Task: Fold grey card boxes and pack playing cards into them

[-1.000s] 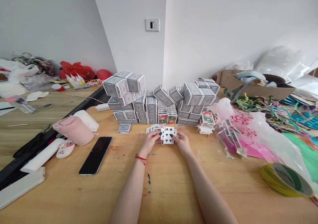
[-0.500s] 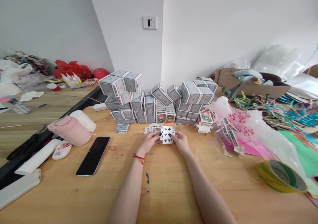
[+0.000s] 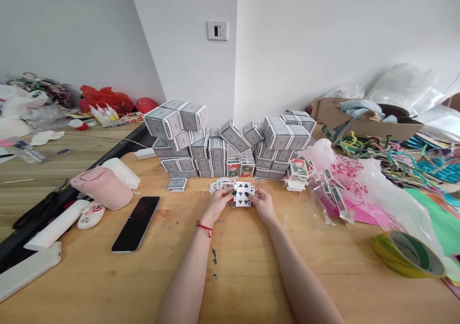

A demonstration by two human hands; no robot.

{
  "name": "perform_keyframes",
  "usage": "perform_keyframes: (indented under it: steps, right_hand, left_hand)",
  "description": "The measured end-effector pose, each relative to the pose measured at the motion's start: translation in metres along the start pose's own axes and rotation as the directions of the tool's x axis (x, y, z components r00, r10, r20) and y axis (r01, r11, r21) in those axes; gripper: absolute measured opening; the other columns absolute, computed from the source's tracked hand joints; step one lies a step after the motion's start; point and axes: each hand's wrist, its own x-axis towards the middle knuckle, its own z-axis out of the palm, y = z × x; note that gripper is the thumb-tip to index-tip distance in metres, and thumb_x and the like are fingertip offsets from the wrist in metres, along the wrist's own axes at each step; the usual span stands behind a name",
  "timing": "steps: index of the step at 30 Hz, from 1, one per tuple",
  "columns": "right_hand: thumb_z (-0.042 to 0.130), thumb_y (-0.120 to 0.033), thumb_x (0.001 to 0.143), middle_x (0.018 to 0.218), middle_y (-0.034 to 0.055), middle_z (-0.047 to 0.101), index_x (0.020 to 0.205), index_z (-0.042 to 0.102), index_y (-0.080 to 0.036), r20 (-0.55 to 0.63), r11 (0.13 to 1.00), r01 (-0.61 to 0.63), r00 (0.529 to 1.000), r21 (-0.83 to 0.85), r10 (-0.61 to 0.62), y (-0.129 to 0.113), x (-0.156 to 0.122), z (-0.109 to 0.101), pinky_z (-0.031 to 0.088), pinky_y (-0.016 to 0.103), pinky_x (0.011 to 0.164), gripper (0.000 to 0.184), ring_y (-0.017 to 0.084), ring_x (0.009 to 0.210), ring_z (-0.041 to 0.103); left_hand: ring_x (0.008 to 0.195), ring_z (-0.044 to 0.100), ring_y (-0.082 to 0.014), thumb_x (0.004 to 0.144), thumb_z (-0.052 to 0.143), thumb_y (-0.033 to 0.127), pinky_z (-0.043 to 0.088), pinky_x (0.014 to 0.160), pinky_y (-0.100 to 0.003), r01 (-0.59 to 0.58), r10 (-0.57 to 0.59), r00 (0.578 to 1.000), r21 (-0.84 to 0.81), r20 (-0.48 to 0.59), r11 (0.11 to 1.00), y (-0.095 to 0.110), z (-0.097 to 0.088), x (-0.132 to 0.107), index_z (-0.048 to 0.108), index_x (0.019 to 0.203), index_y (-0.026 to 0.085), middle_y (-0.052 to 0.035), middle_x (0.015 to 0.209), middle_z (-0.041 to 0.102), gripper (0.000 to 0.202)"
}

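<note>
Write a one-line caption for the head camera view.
Left hand and right hand hold a club-suit playing card before stacked grey playing-card boxes on a wooden table.

Left hand (image 3: 218, 203) perhaps slightly nearer the clubs playing card (image 3: 243, 194) than a second ago

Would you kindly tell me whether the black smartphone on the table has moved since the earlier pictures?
No, it has not moved in any direction. The black smartphone keeps its place relative to the grey boxed card deck; only the head camera's view has shifted slightly.
</note>
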Motion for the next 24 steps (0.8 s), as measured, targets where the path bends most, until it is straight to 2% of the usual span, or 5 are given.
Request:
perform_keyframes:
  steps: [5,11,24]
  right_hand:
    - [0.073,-0.039,0.055,0.063,0.0026,0.067,0.071,0.055,-0.018,0.012,1.0,-0.006,1.0,-0.009,0.006,-0.003,-0.004,0.001,0.046,0.029,0.056,0.031,0.017,0.055,0.061]
    - [0.073,-0.037,0.056,0.06,0.0014,0.066,0.073,0.056,-0.018,0.033,1.0,-0.005,0.999,0.006,0.005,-0.006,-0.006,0.004,0.046,0.028,0.055,0.03,0.016,0.055,0.06]
    - [0.076,-0.038,0.049,0.058,0.0007,0.065,0.066,0.055,-0.018,-0.006,0.998,-0.058,0.998,0.035,0.058,-0.01,-0.007,0.006,0.045,0.026,0.051,0.034,0.015,0.05,0.059]
  left_hand:
    - [0.066,0.059,-0.0124,0.062,0.071,0.028,0.046,0.066,-0.026,0.01,-0.01,1.0,0.013,-0.006,1.0,0.003,0.002,-0.002,0.066,0.095,0.011,-0.0084,0.081,0.069,0.038]
    - [0.064,0.058,-0.012,0.061,0.072,0.029,0.046,0.065,-0.025,0.012,-0.014,0.999,0.047,0.039,0.999,0.006,0.006,-0.003,0.067,0.091,0.011,-0.008,0.078,0.069,0.036]
    - [0.056,0.058,-0.014,0.057,0.073,0.032,0.048,0.061,-0.029,0.027,-0.019,0.993,0.067,-0.117,0.997,0.004,0.011,-0.001,0.07,0.082,0.012,-0.0055,0.063,0.067,0.032]
